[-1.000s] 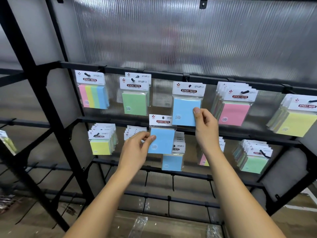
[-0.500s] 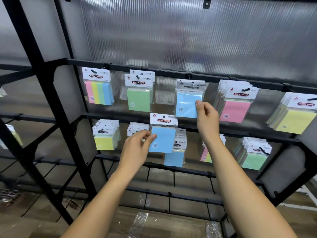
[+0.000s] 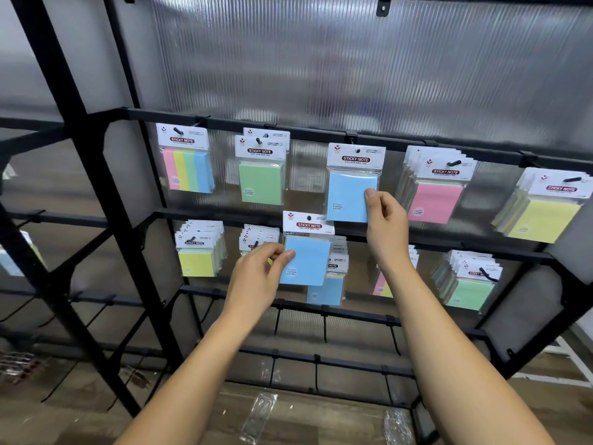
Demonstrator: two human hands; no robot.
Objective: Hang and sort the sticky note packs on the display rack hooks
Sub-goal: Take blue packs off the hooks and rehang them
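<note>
Right hand (image 3: 386,226) pinched the hung blue cellophane-wrapped sticky-note pack (image 3: 351,187), likely steadying it on its hook; at seven o'clock, left hand (image 3: 260,277) pinched a loose identical blue pack (image 3: 306,252), header upward for hanging.

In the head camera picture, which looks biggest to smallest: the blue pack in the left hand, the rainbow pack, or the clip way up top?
1. Blue pack, though it is nearer the camera.
2. Rainbow pack.
3. Clip.
</note>
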